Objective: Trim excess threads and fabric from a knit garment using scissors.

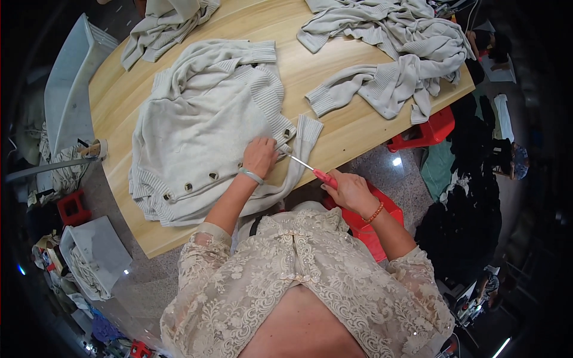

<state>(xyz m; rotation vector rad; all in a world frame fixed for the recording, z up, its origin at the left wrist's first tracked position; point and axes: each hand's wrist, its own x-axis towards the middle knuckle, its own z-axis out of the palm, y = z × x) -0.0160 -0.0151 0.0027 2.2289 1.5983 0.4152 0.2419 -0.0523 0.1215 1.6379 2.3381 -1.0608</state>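
A cream knitted cardigan [203, 119] lies spread on the wooden table, its ribbed button band running along the near and right sides. Dark buttons [213, 176] dot the band. My left hand [260, 156] rests on the band's right part, fingers curled and closed on the knit; the fingertips are partly hidden. In my right hand [352, 192], closed round its red handle, is a tool with a thin straight metal shaft [301, 163]. The shaft's tip meets the band beside my left fingers; the tip's shape is too small to tell. A sleeve [307, 132] lies just right of the tip.
More cream knitwear is heaped on the table [301, 71] at the far right [412, 45] and far left [170, 27]. Red stools [436, 126] stand by the table. White bins [98, 250] with garments are at left; dark cloth [465, 209] lies on the floor at right.
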